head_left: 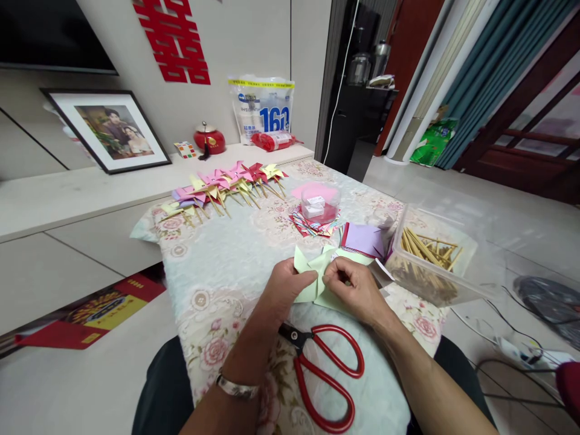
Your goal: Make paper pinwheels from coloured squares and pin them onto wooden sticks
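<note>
The left hand [286, 283] pinches pale-green folded paper [307, 294], the right hand [357, 287] apparently its centre, where hard pressing could tear it.

A photo [111, 133], cube [185, 149], red jar [211, 140] and white bag [263, 112] sit on the cabinet [67, 202]; a dark bundle [550, 307], perhaps cable, lies on the floor [484, 223].
</note>
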